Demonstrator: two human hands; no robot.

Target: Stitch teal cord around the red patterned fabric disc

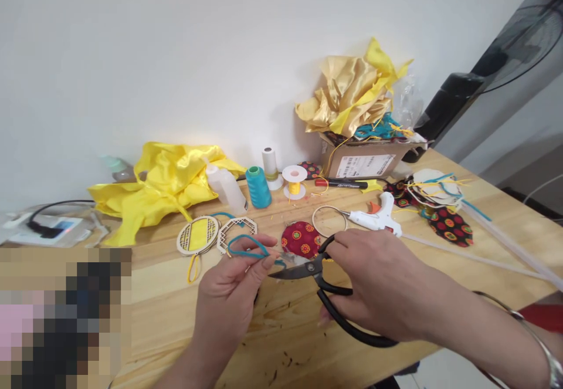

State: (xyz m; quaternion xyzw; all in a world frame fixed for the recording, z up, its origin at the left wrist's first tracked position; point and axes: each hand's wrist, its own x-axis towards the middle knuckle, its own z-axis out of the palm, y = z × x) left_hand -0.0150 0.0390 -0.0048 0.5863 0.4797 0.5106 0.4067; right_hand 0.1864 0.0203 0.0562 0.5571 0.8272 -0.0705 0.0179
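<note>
Between the thumb and fingers of my left hand (235,277) a looped teal cord (246,246) is pinched, its loop standing up to the left. My right hand (369,277) grips black-handled scissors (310,268) by both handles. The scissor blades are apart and point left, right beside the cord end at my left fingertips; whether they touch it I cannot tell. Behind the blades lies a round red patterned fabric piece (301,239). Left of it are an octagonal wooden lattice frame (223,242) and a round wooden frame (181,242) with yellow fabric and a yellow cord loop.
A teal thread cone (258,188), a yellow thread spool (294,183) and a plastic bottle (226,189) stand behind. Yellow satin (162,183) is heaped at left. A cardboard box (329,157) with fabric, a white glue gun (382,216) and a wooden ring (315,225) are rightward.
</note>
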